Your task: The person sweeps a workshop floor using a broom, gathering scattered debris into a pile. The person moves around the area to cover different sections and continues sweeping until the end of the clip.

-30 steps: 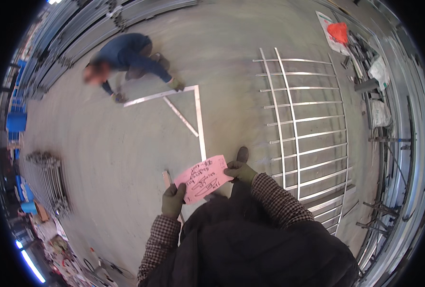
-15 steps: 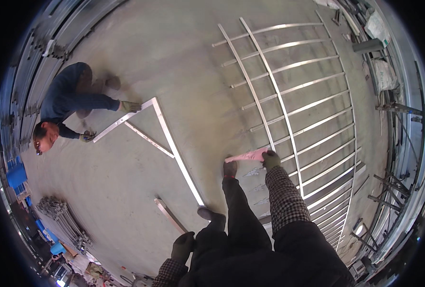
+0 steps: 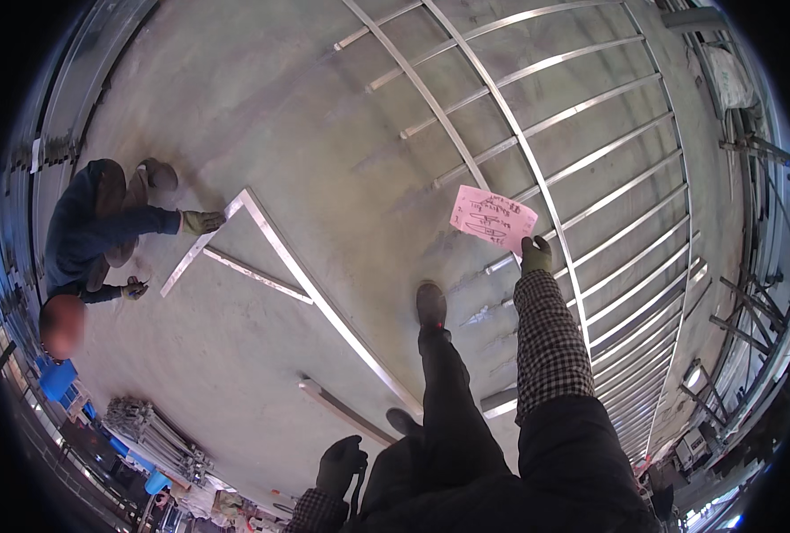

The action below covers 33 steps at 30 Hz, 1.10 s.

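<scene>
The right hand [image 3: 537,255] pinches the pink sheet [image 3: 493,219] by its lower right corner, in front of the grid's [image 3: 519,140] left part, while the left hand [image 3: 341,465] is curled, well apart, near the leg [image 3: 399,457]; whether it grips anything I cannot tell. A steady pinch at the very edge, face tipped up, seems best. The sheet's long axis slants from upper left to lower right, free end pointing left.
</scene>
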Each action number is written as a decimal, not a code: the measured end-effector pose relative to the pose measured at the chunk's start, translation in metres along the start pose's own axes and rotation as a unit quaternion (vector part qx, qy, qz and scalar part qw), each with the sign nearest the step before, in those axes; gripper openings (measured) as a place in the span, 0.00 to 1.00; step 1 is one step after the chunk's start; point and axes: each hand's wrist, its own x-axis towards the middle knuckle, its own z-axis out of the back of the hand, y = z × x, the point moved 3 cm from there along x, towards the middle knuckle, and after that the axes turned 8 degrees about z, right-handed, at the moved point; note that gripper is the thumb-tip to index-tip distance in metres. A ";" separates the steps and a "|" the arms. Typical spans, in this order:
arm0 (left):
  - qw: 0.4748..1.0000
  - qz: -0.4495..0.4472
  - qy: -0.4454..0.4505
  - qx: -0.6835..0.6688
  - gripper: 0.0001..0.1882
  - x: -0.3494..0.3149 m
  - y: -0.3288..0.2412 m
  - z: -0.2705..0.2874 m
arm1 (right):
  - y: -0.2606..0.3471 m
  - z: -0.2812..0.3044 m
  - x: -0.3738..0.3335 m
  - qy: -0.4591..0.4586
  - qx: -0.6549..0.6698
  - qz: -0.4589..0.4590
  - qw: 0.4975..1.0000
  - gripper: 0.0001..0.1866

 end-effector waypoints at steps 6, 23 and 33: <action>0.999 -0.032 0.001 0.026 0.20 -0.036 -0.026 0.025 | 0.004 0.019 -0.060 0.010 -0.149 -0.012 0.989 0.34; 0.984 -0.179 -0.010 0.006 0.22 -0.085 -0.273 0.230 | 0.321 -0.092 -0.245 0.374 -0.050 0.005 0.926 0.19; 0.947 -0.322 -0.003 -0.008 0.26 -0.150 -0.552 0.341 | 0.424 -0.139 -0.236 0.350 -0.084 -0.051 0.931 0.16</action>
